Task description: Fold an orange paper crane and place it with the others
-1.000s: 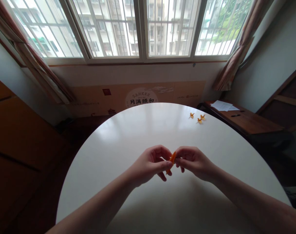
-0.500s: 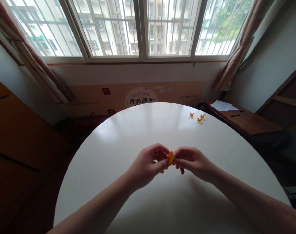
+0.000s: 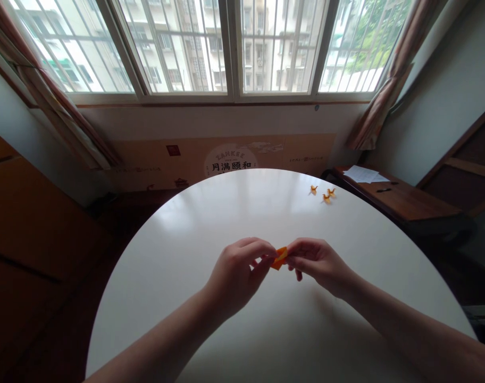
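Between my two hands, above the white table, is a small folded piece of orange paper (image 3: 279, 257). My left hand (image 3: 242, 268) pinches its left side between thumb and fingers. On the other side, my right hand (image 3: 316, 263) grips the paper's right edge with thumb and forefinger, its lower fingers curled beneath. The fingertips cover parts of the paper, so its full shape is hidden. Farther off on the table stand three small orange folded-paper birds (image 3: 326, 198), apart from both hands.
The round white table (image 3: 186, 223) reaches under both forearms. To its right is a wooden bench or low table (image 3: 414, 199) with white paper sheets (image 3: 361, 174) and a small dark object on it. A printed cardboard panel (image 3: 147, 154) lies beyond the table, beneath the barred window.
The orange paper has turned from standing upright to a flatter, slanted position. My left hand's fingers have shifted over its upper left side, while my right hand keeps its pinch.
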The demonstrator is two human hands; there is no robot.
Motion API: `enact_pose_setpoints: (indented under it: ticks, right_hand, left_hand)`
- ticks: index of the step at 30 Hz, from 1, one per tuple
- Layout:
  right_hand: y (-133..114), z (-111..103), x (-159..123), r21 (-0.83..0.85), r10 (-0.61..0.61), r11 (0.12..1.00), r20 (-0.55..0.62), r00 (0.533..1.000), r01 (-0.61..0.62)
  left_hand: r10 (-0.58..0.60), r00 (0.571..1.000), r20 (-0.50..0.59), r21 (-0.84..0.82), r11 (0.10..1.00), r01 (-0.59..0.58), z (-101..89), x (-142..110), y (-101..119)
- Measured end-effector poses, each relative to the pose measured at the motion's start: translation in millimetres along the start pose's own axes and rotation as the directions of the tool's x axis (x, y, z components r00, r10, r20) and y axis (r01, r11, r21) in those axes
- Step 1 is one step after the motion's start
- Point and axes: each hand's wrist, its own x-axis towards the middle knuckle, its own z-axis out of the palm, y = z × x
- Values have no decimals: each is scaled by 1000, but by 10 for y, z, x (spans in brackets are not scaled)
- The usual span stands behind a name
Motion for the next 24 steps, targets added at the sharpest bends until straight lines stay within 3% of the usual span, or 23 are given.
enact_pose_setpoints:
  ticks: [4, 10, 18, 24]
  right_hand:
    - [-31, -2, 9, 29, -8, 1000, -44, 999, 9]
    - [-85, 32, -2, 109, 3, 994, -73, 997, 5]
    - [-119, 103, -43, 272, 122, 955, 4, 993, -118]
    - [-86, 115, -38, 314, 160, 935, 42, 986, -165]
  left_hand:
    - [55, 998, -9, 14, 998, -55, 7, 0, 4]
    - [115, 993, -15, 172, 979, -111, 36, -37, -25]
    - [353, 932, -87, 340, 890, -305, -42, -3, 40]
    - [334, 938, -91, 349, 893, -284, -30, -15, 15]
